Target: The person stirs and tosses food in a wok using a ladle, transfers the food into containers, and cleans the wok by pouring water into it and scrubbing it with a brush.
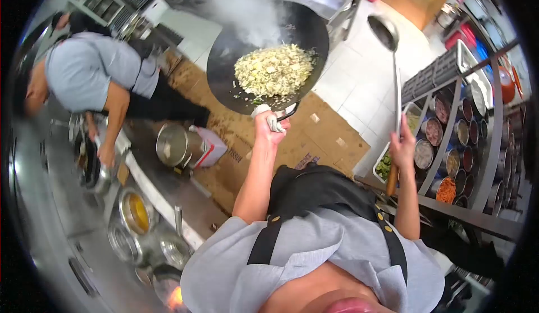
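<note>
My left hand (272,126) is closed round the handle of a big black wok (224,60), with a folded white cloth (274,120) between palm and handle. Steaming fried rice (275,70), pale yellow with bits of egg and green, lies in the wok, which is held out in front of me over the floor. My right hand (402,147) grips a long metal ladle (397,77) near its wooden end. The ladle's bowl points away from me, to the right of the wok and apart from it.
At the left, a co-worker (101,71) bends over the stove counter (62,212). Flame (176,297) burns at the lower left. A metal pot (173,144) stands left of me, above flattened cardboard (320,127). On the right, a rack (483,144) holds several ingredient tins, one with shredded orange food (446,190).
</note>
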Tool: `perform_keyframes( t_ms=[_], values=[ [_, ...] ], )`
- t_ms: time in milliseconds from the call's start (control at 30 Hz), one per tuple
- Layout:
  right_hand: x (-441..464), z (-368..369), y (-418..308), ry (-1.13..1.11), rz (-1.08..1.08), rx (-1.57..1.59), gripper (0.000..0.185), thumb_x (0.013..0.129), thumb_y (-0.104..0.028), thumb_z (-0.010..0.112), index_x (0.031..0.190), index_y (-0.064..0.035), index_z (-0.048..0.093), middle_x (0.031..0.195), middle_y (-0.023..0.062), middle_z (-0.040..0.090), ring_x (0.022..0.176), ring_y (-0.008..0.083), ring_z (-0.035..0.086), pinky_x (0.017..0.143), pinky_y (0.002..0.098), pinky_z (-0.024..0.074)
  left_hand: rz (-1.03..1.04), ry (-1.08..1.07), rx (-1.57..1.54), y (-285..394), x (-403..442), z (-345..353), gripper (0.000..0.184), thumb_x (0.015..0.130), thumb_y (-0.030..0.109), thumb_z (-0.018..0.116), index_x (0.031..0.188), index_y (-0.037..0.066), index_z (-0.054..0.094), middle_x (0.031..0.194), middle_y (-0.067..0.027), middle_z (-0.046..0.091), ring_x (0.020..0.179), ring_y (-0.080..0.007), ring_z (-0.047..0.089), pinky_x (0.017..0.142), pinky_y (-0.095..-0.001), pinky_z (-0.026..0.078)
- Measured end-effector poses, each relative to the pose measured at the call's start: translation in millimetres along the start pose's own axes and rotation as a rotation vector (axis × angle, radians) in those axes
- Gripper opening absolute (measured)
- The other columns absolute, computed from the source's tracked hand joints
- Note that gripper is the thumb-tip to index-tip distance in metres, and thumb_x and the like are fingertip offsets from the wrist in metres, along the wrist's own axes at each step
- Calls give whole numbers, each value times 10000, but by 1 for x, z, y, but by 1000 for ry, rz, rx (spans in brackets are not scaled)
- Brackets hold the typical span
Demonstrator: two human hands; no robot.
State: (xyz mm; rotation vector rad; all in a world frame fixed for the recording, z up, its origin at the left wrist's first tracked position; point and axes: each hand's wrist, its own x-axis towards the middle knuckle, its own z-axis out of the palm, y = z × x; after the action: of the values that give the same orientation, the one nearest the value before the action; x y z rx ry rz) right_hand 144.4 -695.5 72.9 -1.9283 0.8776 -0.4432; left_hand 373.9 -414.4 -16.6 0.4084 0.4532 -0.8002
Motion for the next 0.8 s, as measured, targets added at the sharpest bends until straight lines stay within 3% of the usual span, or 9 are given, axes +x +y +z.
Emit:
perform_keyframes(
  t_ms=[333, 400, 467, 500, 533, 600, 633, 667, 800],
  values=[
    [6, 94, 104, -56, 395, 66, 610, 784, 34, 486, 1362, -83, 334, 643, 18, 511, 397, 84, 431, 346, 254, 356, 157, 43, 243, 111, 122, 87, 65, 673, 109, 487, 703, 117, 430, 617, -52, 475, 469, -214, 445, 401, -339, 341],
    [-4, 111, 175, -77, 224, 1, 620, 769, 42, 485, 1360, -68, 333, 687, 22, 534, 421, 78, 444, 358, 251, 360, 178, 194, 259, 121, 100, 89, 119, 691, 121, 502, 797, 110, 450, 612, -59, 482, 478, -208, 478, 419, -345, 384],
    [-1, 119, 167, -52, 140, -4, 603, 758, 45, 488, 1339, -34, 353, 816, 65, 567, 608, 112, 500, 518, 263, 394, 139, 255, 222, 118, 87, 68, 198, 675, 106, 506, 868, 102, 459, 664, -77, 511, 487, -212, 510, 434, -353, 425],
    [0, 123, 161, -39, 99, -8, 594, 752, 47, 490, 1329, -17, 362, 881, 87, 584, 701, 128, 529, 598, 269, 411, 160, 134, 272, 112, 49, 60, 261, 639, 90, 499, 898, 95, 467, 737, -93, 527, 513, -223, 532, 431, -366, 442],
    [-2, 128, 157, -7, 121, 40, 554, 759, 38, 501, 1301, 8, 394, 1017, 153, 612, 938, 185, 597, 818, 289, 460, 87, -121, 411, 115, 26, 74, 346, 594, 81, 491, 939, 89, 474, 753, -99, 528, 563, -232, 560, 431, -376, 462],
    [17, 136, 112, -92, 390, 131, 604, 770, 35, 492, 1348, -51, 339, 736, 51, 533, 588, 117, 484, 514, 273, 388, 154, 311, 319, 138, 31, 92, 321, 574, 82, 489, 895, 73, 494, 700, -106, 527, 555, -240, 559, 421, -378, 463],
    [39, 139, 96, -121, 510, 175, 632, 775, 33, 488, 1371, -80, 312, 595, 0, 494, 412, 82, 427, 362, 266, 353, 106, 155, 327, 160, 48, 96, 232, 564, 79, 491, 796, 58, 495, 675, -114, 527, 573, -256, 560, 429, -386, 465],
    [60, 146, 100, -133, 461, 131, 636, 779, 27, 490, 1376, -88, 302, 574, -4, 477, 402, 85, 419, 358, 265, 348, 118, 168, 323, 169, 51, 118, 201, 579, 63, 484, 778, 74, 461, 687, -117, 513, 586, -223, 537, 393, -338, 380],
    [109, 170, 105, -221, 388, 139, 644, 790, 12, 500, 1385, -101, 281, 533, -18, 434, 379, 88, 397, 346, 262, 332, 247, 208, 448, 194, 105, 139, 74, 683, 124, 491, 757, 121, 497, 616, -68, 521, 475, -211, 504, 413, -355, 399]
  ],
)
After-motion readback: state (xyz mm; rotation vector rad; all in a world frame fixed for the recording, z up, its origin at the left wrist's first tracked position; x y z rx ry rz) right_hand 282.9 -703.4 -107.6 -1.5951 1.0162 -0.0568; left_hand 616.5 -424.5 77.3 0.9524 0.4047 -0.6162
